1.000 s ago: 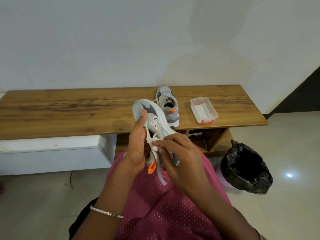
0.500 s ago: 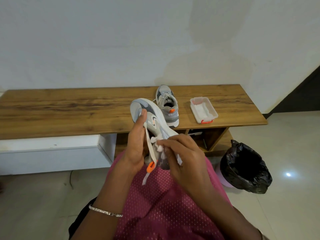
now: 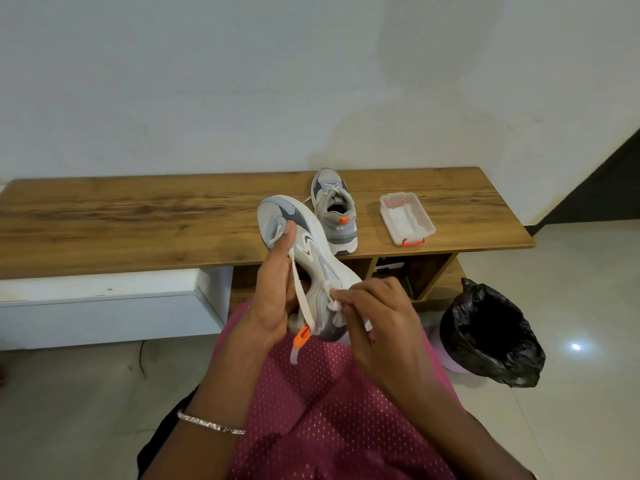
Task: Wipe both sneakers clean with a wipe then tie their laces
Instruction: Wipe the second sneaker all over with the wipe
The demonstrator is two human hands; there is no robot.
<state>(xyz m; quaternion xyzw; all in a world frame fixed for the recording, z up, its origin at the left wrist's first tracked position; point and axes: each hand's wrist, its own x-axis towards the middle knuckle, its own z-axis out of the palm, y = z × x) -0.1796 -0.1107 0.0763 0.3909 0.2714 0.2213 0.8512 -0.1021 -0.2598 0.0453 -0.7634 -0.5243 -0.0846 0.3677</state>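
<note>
Slid a little toward the heel since a second ago, the right hand (image 3: pixel 381 327) pinches a white wipe (image 3: pixel 333 306) against the held sneaker (image 3: pixel 306 245). The left hand (image 3: pixel 273 299) grips that sneaker over the lap, thumb up, and its loose lace (image 3: pixel 299 296) hangs down. The second sneaker (image 3: pixel 337 216) stands near the bench (image 3: pixel 138 223) front edge, with the wipe box (image 3: pixel 407 220) just beside it toward the right end.

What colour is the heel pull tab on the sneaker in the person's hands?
Bright orange; the heel tab shows best in the head view.
</note>
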